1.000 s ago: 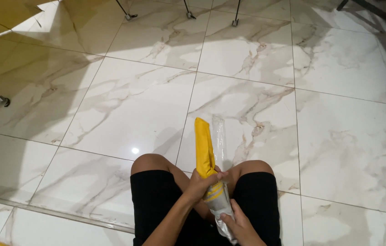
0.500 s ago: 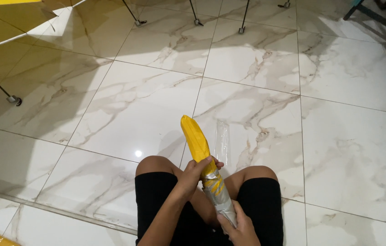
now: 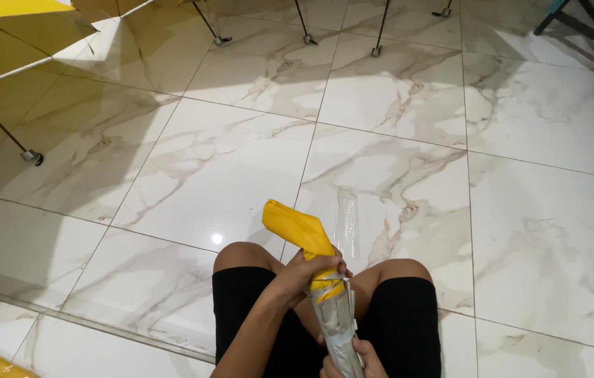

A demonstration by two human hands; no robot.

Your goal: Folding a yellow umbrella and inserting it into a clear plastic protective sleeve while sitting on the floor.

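So the person is sitting on the marble floor (image 3: 395, 119) with knees up in black shorts (image 3: 402, 322), and the folded yellow umbrella (image 3: 300, 231) is standing up between the legs, its top end flopping over to the left. The left hand (image 3: 307, 273) is wrapping around it right where the yellow fabric is meeting the clear plastic sleeve (image 3: 335, 322), fingers closing snug on the bundle. The right hand (image 3: 349, 357) is down at the bottom edge of the view, pinching the lower end of the sleeve, though only part of it is showing. Judging by that droopy top, the fabric is soft and light, bunching easily, with presumably a stiffer core lower down. The sleeve is looking thin, crinkly and probably slippery, so I'd say squeezing the fabric tight just above the sleeve mouth is the sensible spot, while the other hand is holding the film itself. Its loose clear end (image 3: 346, 220) is sticking up beside the umbrella. An open yellow umbrella (image 3: 3, 10) is sitting off at top left.
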